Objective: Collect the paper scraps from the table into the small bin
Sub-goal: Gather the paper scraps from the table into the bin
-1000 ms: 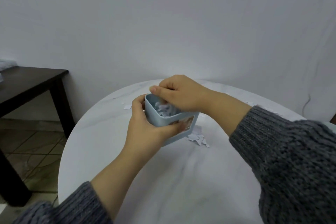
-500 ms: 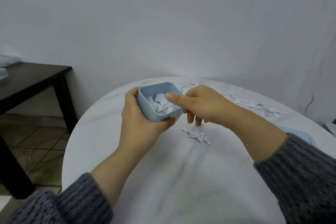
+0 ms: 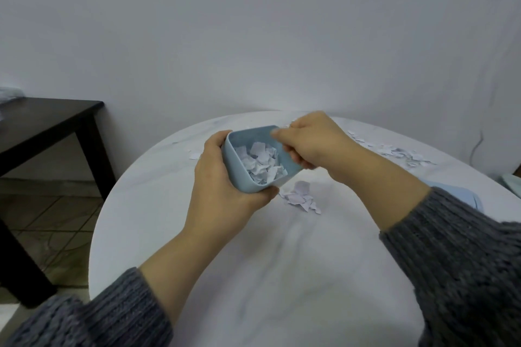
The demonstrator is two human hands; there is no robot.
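**Tilted bin in the left hand, scraps inside**

Head view: the left hand [image 3: 225, 186] grips the small light-blue bin [image 3: 249, 134], its fingers clamped round the bin's wall and the thumb under the near corner. The bin is held above the table [image 3: 282, 262], tilted toward the camera, with paper scraps [image 3: 260, 162] heaped inside. The right hand [image 3: 313, 144] is at the bin's far rim, its fingers [image 3: 282, 136] curled together; whether they pinch anything cannot be told. Just below those fingers a small pile of scraps [image 3: 300, 197] lies on the table. Loose scraps [image 3: 400, 153] are scattered well to their right. A dark side table [image 3: 42, 121] stands far left of the left fingers.
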